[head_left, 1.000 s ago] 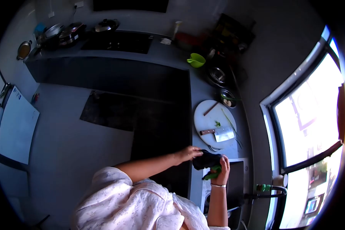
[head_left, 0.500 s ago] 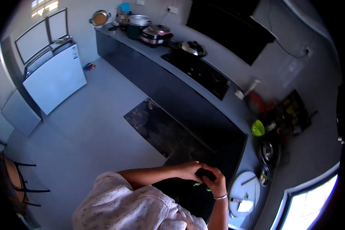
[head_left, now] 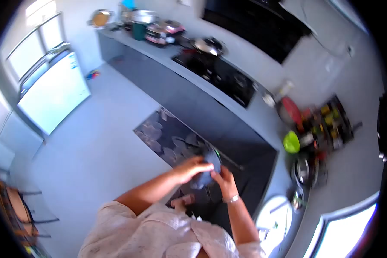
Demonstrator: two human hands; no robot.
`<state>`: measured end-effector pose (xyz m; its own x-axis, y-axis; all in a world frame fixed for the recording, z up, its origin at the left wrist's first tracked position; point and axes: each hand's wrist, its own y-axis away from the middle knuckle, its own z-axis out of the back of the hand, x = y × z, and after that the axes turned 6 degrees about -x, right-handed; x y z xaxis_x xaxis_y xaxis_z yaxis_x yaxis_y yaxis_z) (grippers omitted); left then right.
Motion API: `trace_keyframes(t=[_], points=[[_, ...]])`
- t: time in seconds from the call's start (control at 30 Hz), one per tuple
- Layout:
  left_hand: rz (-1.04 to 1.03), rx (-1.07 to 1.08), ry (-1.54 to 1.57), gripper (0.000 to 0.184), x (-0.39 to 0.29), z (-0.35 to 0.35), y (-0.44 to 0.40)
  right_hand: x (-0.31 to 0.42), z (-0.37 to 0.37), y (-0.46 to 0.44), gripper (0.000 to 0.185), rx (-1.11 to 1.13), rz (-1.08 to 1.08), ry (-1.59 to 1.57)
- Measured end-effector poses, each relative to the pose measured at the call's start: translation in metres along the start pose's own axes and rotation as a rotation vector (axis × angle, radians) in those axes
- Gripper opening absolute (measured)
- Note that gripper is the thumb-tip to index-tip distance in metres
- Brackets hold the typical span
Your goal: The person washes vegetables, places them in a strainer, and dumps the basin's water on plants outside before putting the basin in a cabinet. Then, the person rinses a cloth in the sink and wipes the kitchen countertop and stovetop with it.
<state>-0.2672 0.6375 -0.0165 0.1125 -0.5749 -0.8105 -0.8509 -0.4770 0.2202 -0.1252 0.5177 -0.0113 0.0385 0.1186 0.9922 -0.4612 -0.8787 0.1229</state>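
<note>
Both hands grip a dark blue-grey crumpled bag (head_left: 212,160) in front of my body, above the floor mat. My left hand (head_left: 189,168) is closed on its left side, thumb on top. On the right side, my right hand (head_left: 226,182), with a metal band at the wrist, holds it with the thumb pressed on it. A bit of green shows at the upper edge of the bag; its contents are hidden. Nearest on the counter to my right lies a round white cutting board (head_left: 268,215) with a dark-handled knife (head_left: 263,234), blurred here.
A dark patterned mat (head_left: 157,133) lies along the counter (head_left: 262,118). On the counter stand a black stove (head_left: 215,75), several pots, a green bowl (head_left: 291,142) and a rack of bottles (head_left: 333,122). A white chest freezer (head_left: 56,92) and a chair (head_left: 19,202) are at the left.
Both hands have moved left and up, away from the counter, with the bag, which shows more fully now. The view has shifted slightly and is brighter.
</note>
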Motion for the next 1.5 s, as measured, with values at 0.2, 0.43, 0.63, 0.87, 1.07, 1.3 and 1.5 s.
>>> trace_keyframes(t=[0.2, 0.43, 0.63, 0.87, 1.07, 1.3, 1.5], points=[[0.005, -0.144, -0.121, 0.032, -0.041, -0.022, -0.078, 0.037, 0.082, -0.063, 0.016, -0.026, -0.082, -0.447], [-0.061, -0.076, -0.073, 0.031, -0.048, -0.045, -0.179, 0.03, 0.174, -0.118, 0.012, -0.222, -0.007, -0.649], [-0.07, -0.38, -0.017, 0.027, -0.037, -0.046, -0.229, 0.029, 0.223, -0.131, 0.015, -0.552, 0.092, -0.248], [0.011, -0.318, -0.091, 0.021, -0.027, -0.048, -0.319, 0.029, 0.247, -0.164, 0.017, -0.819, 0.197, -0.238], [0.094, -0.13, 0.059, 0.032, -0.042, -0.071, -0.457, 0.053, 0.287, -0.259, 0.016, -1.034, 0.374, -0.248], [-0.102, -0.081, -0.65, 0.049, -0.017, -0.003, -0.555, -0.062, 0.353, -0.415, 0.079, -0.81, 0.122, 1.02], [0.123, -0.12, -0.423, 0.028, -0.017, 0.074, -0.52, -0.114, 0.332, -0.538, 0.067, -0.649, -0.151, 1.344]])
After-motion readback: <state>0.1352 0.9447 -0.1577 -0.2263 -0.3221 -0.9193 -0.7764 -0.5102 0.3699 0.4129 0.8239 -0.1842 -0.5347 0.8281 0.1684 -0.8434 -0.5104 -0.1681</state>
